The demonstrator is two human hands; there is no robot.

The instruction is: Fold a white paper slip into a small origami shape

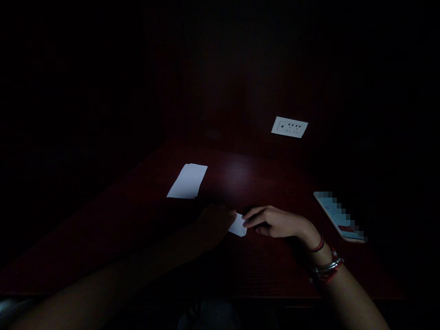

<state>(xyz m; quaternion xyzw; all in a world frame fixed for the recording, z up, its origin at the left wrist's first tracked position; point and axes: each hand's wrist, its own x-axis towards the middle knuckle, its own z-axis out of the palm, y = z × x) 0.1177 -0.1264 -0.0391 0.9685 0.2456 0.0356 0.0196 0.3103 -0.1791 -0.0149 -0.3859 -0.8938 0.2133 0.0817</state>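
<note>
The scene is very dark. A small white piece of paper [238, 225] lies on the dark red wooden table [240, 178] between my two hands. My left hand [213, 224] is in shadow, its fingers curled against the paper's left edge. My right hand [275, 222] pinches the paper's right edge with its fingertips; bracelets sit on that wrist. Both hands grip the same piece low over the table.
A larger white sheet [188, 181] lies flat on the table behind my left hand. A lit phone [338, 216] rests at the right. A white wall socket [289, 127] sits on the dark panel behind the table.
</note>
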